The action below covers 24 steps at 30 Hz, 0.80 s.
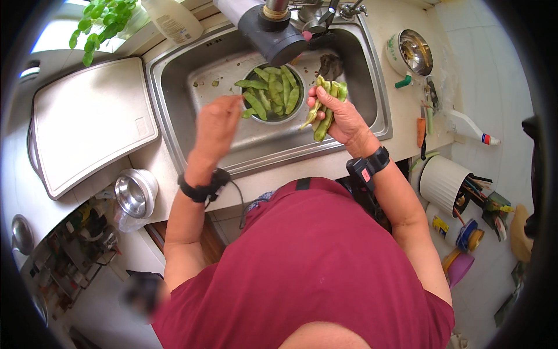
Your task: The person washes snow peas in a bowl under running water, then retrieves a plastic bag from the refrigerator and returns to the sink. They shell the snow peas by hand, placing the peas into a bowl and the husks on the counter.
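Observation:
In my right hand is a bunch of flat green bean pods, gripped between thumb and fingers above the right side of the stainless steel sink. A round metal bowl holding several more green pods stands on the sink's bottom. Just left of this bowl hovers my left hand, blurred, with its fingers curled in and their tips close to the bowl's rim. Whether anything is pinched there cannot be made out.
A dark cylindrical fitting overhangs the sink's back. Dark wet scraps lie near the drain. Left stands a white cutting board, with nested metal bowls below it. On the right counter are a handled pot and an orange-handled peeler or knife.

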Each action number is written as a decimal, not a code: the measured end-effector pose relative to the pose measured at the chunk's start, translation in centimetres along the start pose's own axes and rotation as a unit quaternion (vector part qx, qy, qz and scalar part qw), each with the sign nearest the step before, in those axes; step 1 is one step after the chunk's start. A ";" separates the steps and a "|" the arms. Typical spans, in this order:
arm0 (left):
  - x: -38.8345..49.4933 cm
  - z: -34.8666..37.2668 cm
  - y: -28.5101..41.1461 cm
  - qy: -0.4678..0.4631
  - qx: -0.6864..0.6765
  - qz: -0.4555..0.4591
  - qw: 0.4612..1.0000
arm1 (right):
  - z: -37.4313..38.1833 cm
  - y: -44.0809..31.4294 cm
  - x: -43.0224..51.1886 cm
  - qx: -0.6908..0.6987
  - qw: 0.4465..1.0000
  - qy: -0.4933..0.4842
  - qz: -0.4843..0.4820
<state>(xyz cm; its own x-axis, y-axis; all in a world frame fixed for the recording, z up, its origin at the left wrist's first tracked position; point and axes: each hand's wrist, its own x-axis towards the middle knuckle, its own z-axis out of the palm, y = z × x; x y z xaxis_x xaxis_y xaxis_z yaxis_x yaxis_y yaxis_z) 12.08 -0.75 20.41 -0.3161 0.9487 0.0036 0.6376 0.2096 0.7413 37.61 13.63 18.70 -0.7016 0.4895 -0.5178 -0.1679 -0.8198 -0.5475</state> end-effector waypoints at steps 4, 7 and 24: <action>-1.2 3.9 5.2 -0.081 0.057 0.078 0.992 | 1.1 0.9 0.7 -0.045 0.995 0.048 -0.068; -1.1 5.9 6.1 -0.109 0.089 0.064 0.988 | 1.7 1.5 0.9 -0.084 0.988 0.072 -0.105; 1.2 9.1 3.0 -0.124 -0.606 -0.323 0.717 | 0.8 1.9 1.8 0.106 0.990 0.020 -0.095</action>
<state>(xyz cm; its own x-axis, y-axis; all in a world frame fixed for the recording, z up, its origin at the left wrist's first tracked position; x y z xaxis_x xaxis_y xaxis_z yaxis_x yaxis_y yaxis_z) 20.01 3.15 16.55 -0.0406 0.7912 -0.6102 -0.7102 0.4067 0.5747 35.43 12.75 17.28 -0.6160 0.6490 -0.4464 -0.4388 -0.7534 -0.4897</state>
